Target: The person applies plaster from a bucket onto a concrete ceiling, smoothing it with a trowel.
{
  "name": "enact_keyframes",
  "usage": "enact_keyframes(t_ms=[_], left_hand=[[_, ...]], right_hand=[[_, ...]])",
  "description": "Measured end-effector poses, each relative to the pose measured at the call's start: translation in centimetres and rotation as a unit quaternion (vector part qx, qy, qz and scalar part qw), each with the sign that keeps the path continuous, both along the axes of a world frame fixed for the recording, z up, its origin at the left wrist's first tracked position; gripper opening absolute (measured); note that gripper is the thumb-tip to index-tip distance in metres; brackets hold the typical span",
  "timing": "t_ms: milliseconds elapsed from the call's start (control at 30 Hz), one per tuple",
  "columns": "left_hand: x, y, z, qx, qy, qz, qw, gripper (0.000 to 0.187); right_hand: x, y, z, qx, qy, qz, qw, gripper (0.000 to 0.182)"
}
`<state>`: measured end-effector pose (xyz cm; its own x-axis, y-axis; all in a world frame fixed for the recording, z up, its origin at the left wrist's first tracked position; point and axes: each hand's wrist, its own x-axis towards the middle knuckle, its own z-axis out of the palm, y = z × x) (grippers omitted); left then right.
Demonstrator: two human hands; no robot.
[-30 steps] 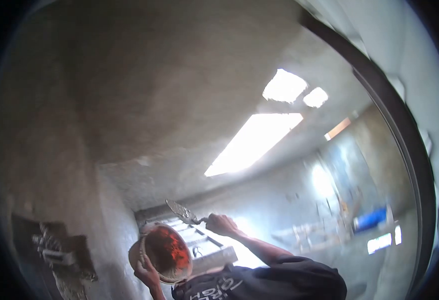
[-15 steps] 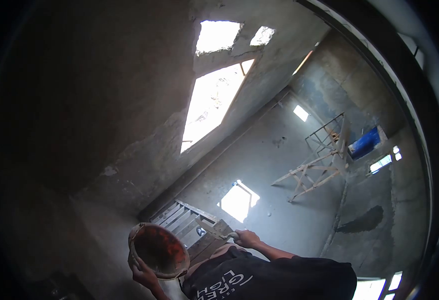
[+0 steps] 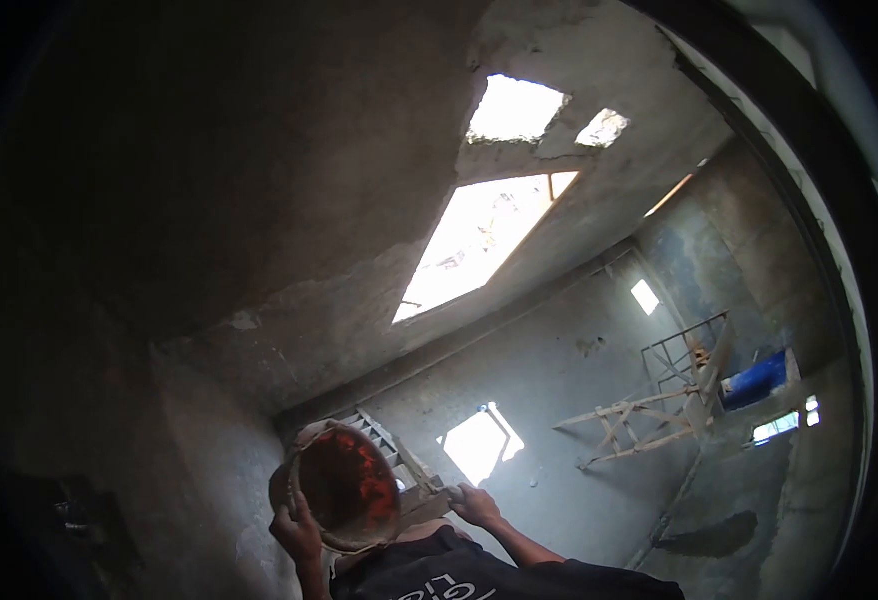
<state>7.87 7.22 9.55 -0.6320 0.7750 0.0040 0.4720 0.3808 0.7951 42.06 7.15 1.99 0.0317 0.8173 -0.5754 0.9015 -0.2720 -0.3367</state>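
My left hand [image 3: 301,535] grips the rim of a round, mortar-stained bucket [image 3: 344,485], its fingers wrapped over the near-left edge. The bucket is tipped so that its dark inside with reddish-orange patches faces me. To the right of the bucket, my right hand [image 3: 476,507] is closed round the handle of a trowel [image 3: 453,493]. The trowel's blade points up and left toward the bucket, overlapping a wooden ladder-like frame behind it. My dark shirt with white lettering fills the lower edge.
Slatted wooden steps [image 3: 384,435] stand just behind the bucket. Farther off is a wooden trestle scaffold [image 3: 649,420], with a blue drum [image 3: 756,381] beyond it. A bare plastered wall [image 3: 289,310] with a bright window opening [image 3: 489,240] rises on the left. Sunlight falls on the grey floor [image 3: 559,370].
The view has tilted, so the room appears shifted right and down. The bucket has risen slightly and now covers more of the steps. Both hands keep their holds.
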Motion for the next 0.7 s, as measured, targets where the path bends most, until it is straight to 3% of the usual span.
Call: enact_keyframes(t_ms=[33, 133, 267, 300, 333, 367, 400, 433, 467, 533, 567, 600, 633, 700], left_hand=[[0.2, 0.0, 0.2, -0.040, 0.009, -0.014, 0.999, 0.043], [1.4, 0.4, 0.8, -0.021, -0.006, -0.022, 1.000, 0.042], [1.5, 1.1, -0.8, -0.071, -0.099, -0.059, 0.991, 0.029], [1.6, 1.5, -1.2, -0.005, -0.127, -0.044, 0.991, 0.026], [1.4, 1.3, -2.2, 0.020, -0.063, -0.047, 0.997, 0.026], [0.9, 0.2, -3.9, -0.031, -0.034, -0.046, 0.998, 0.029], [0.1, 0.8, -1.2, -0.204, -0.069, -0.057, 0.975, 0.032], [-0.3, -0.2, -2.2, -0.144, -0.056, -0.060, 0.986, 0.037], [-0.5, -1.2, -5.0, -0.011, 0.079, -0.043, 0.996, 0.040], [-0.9, -1.8, -2.5, -0.075, -0.005, -0.044, 0.996, 0.039], [-1.2, -2.3, -3.0, -0.031, 0.044, -0.049, 0.997, 0.038], [-1.3, -2.8, -3.5, 0.012, 0.093, -0.053, 0.994, 0.036], [-1.5, -3.1, -2.8, -0.043, 0.058, -0.055, 0.996, 0.033], [-1.7, -3.3, -2.8, -0.038, 0.059, -0.044, 0.997, 0.033]], right_hand=[[0.0, -0.4, -0.1, 0.009, 0.008, -0.011, 1.000, 0.040], [0.2, -0.2, -0.9, 0.009, 0.027, -0.007, 1.000, 0.041], [2.2, -0.1, -6.3, 0.081, 0.035, 0.001, 0.996, 0.037], [3.8, -0.5, -9.6, 0.193, 0.031, 0.067, 0.978, 0.031], [4.8, 0.0, -10.7, 0.151, -0.013, 0.104, 0.983, 0.026], [5.3, 0.2, -10.8, 0.144, 0.054, 0.106, 0.982, 0.023], [1.8, 2.5, -4.8, 0.081, 0.065, 0.107, 0.989, 0.023], [0.8, 2.7, -3.4, 0.141, 0.112, 0.106, 0.978, 0.024], [1.4, 2.9, -4.4, 0.162, 0.105, 0.159, 0.968, 0.027], [0.0, 3.7, -0.9, 0.090, 0.131, 0.142, 0.977, 0.032], [-0.5, 4.4, 0.1, 0.085, 0.127, 0.144, 0.978, 0.032], [-0.7, 5.0, 1.1, -0.010, 0.139, 0.084, 0.987, 0.035], [-0.7, 5.2, 2.1, -0.104, 0.147, 0.023, 0.983, 0.038], [-0.7, 6.2, 3.7, -0.104, 0.166, 0.069, 0.978, 0.039]])
